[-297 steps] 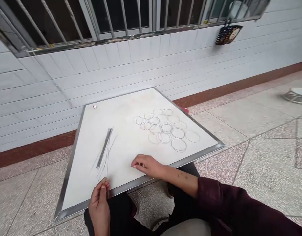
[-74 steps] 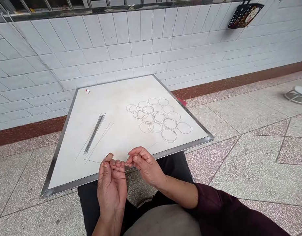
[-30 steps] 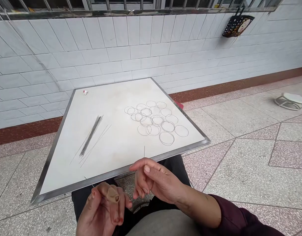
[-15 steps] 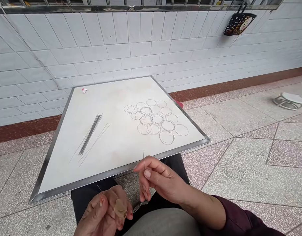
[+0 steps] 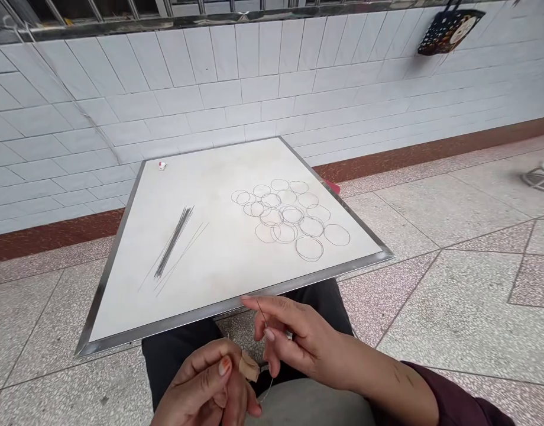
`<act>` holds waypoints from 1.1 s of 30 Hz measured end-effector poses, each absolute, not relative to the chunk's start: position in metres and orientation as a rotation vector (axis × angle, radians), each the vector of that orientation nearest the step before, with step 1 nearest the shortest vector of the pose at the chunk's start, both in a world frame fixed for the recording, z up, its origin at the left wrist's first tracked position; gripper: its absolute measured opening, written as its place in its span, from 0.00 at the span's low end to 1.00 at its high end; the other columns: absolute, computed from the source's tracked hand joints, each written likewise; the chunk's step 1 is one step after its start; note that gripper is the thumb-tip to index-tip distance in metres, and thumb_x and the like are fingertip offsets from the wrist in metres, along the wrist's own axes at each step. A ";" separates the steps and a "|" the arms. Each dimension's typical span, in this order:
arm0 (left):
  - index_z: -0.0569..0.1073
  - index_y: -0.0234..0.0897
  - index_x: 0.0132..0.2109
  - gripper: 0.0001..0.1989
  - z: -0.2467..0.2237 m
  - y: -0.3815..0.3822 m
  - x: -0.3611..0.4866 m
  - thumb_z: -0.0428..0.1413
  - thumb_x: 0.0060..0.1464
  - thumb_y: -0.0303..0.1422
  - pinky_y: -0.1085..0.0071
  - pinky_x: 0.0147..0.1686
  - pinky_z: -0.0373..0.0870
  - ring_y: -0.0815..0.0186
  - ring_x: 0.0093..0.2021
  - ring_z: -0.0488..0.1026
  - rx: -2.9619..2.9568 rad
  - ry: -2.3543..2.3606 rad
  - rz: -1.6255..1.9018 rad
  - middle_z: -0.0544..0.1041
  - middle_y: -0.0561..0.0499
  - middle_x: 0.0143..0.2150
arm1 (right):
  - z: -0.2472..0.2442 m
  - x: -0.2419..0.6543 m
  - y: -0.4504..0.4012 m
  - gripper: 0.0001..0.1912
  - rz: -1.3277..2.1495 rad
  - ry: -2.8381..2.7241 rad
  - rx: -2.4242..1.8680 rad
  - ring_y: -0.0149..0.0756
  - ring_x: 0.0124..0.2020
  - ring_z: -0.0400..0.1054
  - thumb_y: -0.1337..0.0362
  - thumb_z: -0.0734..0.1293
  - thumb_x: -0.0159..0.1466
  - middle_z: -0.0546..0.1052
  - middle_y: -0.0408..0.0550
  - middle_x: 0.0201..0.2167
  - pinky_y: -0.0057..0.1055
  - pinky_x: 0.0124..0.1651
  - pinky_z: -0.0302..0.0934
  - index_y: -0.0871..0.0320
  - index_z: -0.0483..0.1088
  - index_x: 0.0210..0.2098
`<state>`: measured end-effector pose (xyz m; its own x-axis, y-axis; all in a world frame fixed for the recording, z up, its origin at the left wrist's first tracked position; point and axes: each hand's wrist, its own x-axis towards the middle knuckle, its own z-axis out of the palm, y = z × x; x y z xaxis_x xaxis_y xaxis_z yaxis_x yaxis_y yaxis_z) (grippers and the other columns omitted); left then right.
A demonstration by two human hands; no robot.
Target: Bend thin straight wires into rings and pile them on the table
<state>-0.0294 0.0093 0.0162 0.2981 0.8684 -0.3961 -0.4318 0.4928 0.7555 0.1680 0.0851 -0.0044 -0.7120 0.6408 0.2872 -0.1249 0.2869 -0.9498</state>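
Observation:
Between thumb and fingers, my right hand (image 5: 294, 334) pinches a thin dark wire (image 5: 261, 313), its tip sticking up past the index finger. The wire bends down below that hand, toward my left hand (image 5: 214, 381). My left hand is closed, thumb pressed on the curled index finger, and the wire's lower part runs into it; the other end is hidden there. A strip of tan tape (image 5: 249, 367) is wrapped round one left finger. Both hands are over my lap, just in front of the table's near edge.
A white metal-edged table (image 5: 227, 260) stands before me. A bundle of straight wires (image 5: 173, 244) lies on its left, several overlapping wire rings (image 5: 311, 226) on its right, and a small white-and-red object (image 5: 162, 166) far left. Beyond are a tiled wall, a hanging bag (image 5: 449, 31) and a stool (image 5: 542, 176).
My left hand has turned and come closer to the right. The wire tip in my right hand has dropped and tilted left. The view has shifted slightly.

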 end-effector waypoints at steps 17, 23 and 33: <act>0.81 0.38 0.39 0.07 0.016 0.011 -0.029 0.60 0.59 0.35 0.65 0.37 0.72 0.68 0.23 0.72 0.496 0.904 0.930 0.77 0.50 0.24 | -0.007 0.170 0.091 0.31 1.148 -2.240 -0.510 0.34 0.46 0.68 0.75 0.59 0.66 0.70 0.53 0.51 0.31 0.49 0.69 0.51 0.59 0.67; 0.82 0.36 0.37 0.10 0.016 0.010 -0.031 0.59 0.59 0.37 0.67 0.33 0.73 0.64 0.24 0.75 0.450 0.894 0.919 0.79 0.47 0.23 | -0.009 0.171 0.088 0.32 1.127 -2.290 -0.473 0.31 0.41 0.67 0.75 0.59 0.66 0.68 0.52 0.50 0.28 0.44 0.69 0.50 0.57 0.68; 0.82 0.33 0.32 0.14 0.015 0.010 -0.035 0.59 0.58 0.39 0.62 0.33 0.74 0.60 0.21 0.76 0.426 0.958 0.863 0.77 0.46 0.20 | -0.006 0.175 0.088 0.33 1.162 -2.387 -0.456 0.24 0.29 0.60 0.76 0.58 0.67 0.65 0.48 0.49 0.21 0.34 0.66 0.46 0.57 0.68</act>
<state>-0.0352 0.0097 0.0153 0.2889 0.7955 -0.5327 -0.4464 0.6041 0.6601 0.1745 0.0884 -0.0064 -0.8469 0.4720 0.2450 0.0981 0.5914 -0.8004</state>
